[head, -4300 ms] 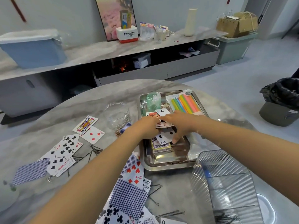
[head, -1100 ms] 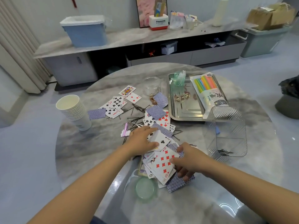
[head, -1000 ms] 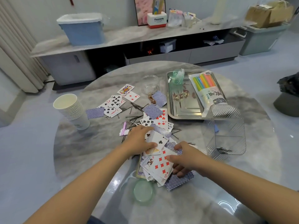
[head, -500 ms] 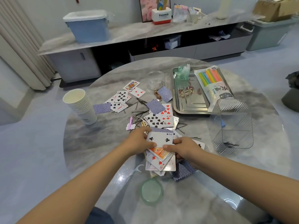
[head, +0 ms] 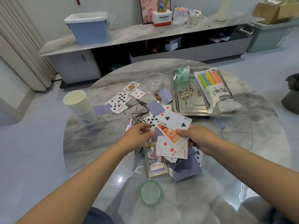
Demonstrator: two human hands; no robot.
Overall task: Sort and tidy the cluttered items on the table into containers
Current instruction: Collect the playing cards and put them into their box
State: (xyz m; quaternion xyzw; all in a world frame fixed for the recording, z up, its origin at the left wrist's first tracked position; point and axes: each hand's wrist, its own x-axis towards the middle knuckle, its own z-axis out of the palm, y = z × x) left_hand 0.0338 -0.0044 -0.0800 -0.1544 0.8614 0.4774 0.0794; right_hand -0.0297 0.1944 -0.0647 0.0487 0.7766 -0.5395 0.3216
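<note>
Cards: thin, light, slick-faced, flexible. A loose sheaf will fan and slide apart unless we pinch it across the faces near one edge; squaring it first would make it far easier to carry.

Right hand [head: 199,138]: thumb on top, other fingers curled under, grasping the fanned sheaf of cards [head: 173,135] at its right edge. The two of clubs [head: 176,121] lies topmost, tilted up and away from us, with an orange-backed card and red diamond cards splayed beneath. The sheaf sits above the table [head: 90,147], over its near-middle part.

Left hand [head: 137,136]: fingers loosely curled, tips just beside the sheaf's left edge. We cannot tell whether they touch it; they look to be holding nothing.

Under the sheaf, flat on the table: the card box [head: 156,162] and several blue-backed cards [head: 184,170], toward the near edge. More scattered cards [head: 121,99] lie left of centre, mixed with dark hairpins [head: 139,104], which are small, stiff and likely fiddly to lift off a smooth top.

Containers: metal tray [head: 191,109] at the far right, ribbed clear bin [head: 234,126] at the right edge, well clear of the sheaf. We judge the box the natural home for the cards.
</note>
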